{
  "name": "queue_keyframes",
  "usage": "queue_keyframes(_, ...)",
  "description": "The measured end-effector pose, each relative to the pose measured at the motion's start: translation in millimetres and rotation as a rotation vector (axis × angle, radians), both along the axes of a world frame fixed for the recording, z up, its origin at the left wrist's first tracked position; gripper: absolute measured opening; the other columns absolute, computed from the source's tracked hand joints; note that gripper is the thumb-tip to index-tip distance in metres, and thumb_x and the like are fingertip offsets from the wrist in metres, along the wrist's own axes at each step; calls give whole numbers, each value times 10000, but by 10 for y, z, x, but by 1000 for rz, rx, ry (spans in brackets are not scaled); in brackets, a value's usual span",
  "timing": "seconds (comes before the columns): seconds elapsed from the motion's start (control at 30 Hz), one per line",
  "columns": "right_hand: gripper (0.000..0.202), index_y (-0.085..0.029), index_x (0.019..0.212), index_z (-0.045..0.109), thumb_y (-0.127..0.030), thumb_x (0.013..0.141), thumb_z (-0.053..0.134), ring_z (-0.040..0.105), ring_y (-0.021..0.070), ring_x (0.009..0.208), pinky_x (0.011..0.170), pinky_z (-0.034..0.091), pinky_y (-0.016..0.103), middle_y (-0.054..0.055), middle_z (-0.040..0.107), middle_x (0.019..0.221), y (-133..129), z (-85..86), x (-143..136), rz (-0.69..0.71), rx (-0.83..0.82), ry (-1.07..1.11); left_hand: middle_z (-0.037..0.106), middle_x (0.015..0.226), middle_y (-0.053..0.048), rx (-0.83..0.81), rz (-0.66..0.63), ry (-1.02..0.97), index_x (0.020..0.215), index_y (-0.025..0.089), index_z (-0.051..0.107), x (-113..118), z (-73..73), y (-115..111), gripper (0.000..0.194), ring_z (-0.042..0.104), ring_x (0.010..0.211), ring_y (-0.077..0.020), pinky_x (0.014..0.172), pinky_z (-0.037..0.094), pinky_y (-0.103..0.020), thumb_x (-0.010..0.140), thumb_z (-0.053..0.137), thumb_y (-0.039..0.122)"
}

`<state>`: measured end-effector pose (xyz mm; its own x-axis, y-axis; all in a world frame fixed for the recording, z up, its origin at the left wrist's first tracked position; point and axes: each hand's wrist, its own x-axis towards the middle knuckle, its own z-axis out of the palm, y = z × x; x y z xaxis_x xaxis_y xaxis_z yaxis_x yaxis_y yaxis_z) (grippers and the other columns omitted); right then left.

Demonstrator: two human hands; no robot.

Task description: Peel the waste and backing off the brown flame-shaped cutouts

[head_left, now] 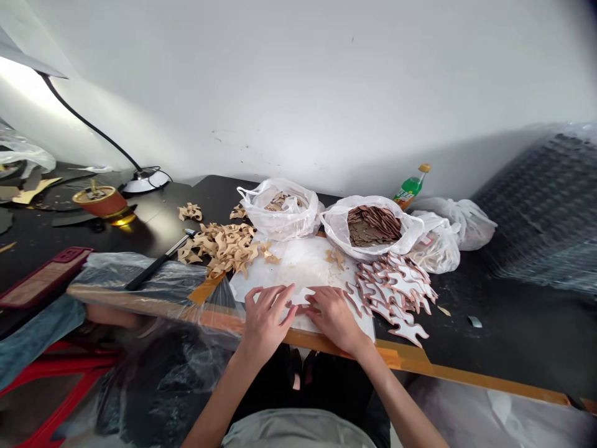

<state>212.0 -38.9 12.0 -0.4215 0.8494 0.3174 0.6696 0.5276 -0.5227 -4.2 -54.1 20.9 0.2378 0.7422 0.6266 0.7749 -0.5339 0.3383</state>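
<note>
A white puzzle-shaped piece [303, 296] lies low over a white sheet [303, 261] near the table's front edge. My left hand [268, 316] is at its left end, thumb and index finger closing on the edge. From the other side my right hand [334, 316] grips the right end, its fingers bent and partly hiding the piece. To the right is a heap of similar white-faced pieces with brown edges [394, 286]. Curled tan backing paper scraps [224, 246] are piled to the left of the sheet.
Two open plastic bags, one with scraps [284, 218] and one with brown pieces [370, 239], stand behind the sheet. Tied bags [436, 246], a green bottle [410, 186] and wrapped black stock [545, 205] are right. A black-handled tool [158, 262], phone [44, 277] and lamp [144, 179] are left.
</note>
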Motion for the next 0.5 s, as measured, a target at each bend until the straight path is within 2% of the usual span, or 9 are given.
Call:
queue_keyframes(0.13,262,-214,1169,687,-165,927,776,671,258,1072,954,453,405,56,762,1058,59,-48,30,34,11,-40,788,1188,-82,-32,-23,-11,1433,278,567,1,-36,-35,517,742,1063,-265,1038,404,-449,943,679,160)
queue_keyframes(0.3,244,-214,1188,684,-167,957,742,666,268,1063,976,439,439,59,756,1055,46,-54,21,-8,21,-36,776,1186,-84,-81,-63,-71,1321,270,636,4,-78,-10,392,727,1095,-269,995,465,-416,948,682,160)
queue_keyframes(0.5,318,-222,1242,634,-102,947,631,615,304,1206,1017,463,474,117,685,1314,49,-44,180,-83,30,52,751,1182,-74,-108,-114,9,1248,264,671,45,-105,105,311,713,1098,-253,997,484,-420,956,678,157)
